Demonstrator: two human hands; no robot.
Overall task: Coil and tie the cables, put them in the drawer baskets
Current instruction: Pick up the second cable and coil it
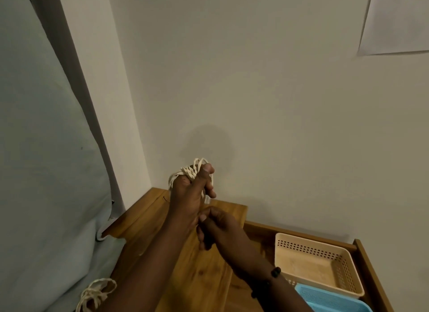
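My left hand is raised above the wooden cabinet top, and a cream cable is looped in several turns around its fingers. One strand of it runs down past the palm. My right hand sits just below the left, fingers curled; it seems to pinch that strand, though the cable end itself is hidden. A beige perforated basket stands in the open drawer at the right, with a blue basket in front of it. Both baskets look bare inside.
Another cream cable bundle lies at the lower left by a pale green fabric. The wall stands close behind the cabinet, and a paper sheet hangs at the upper right.
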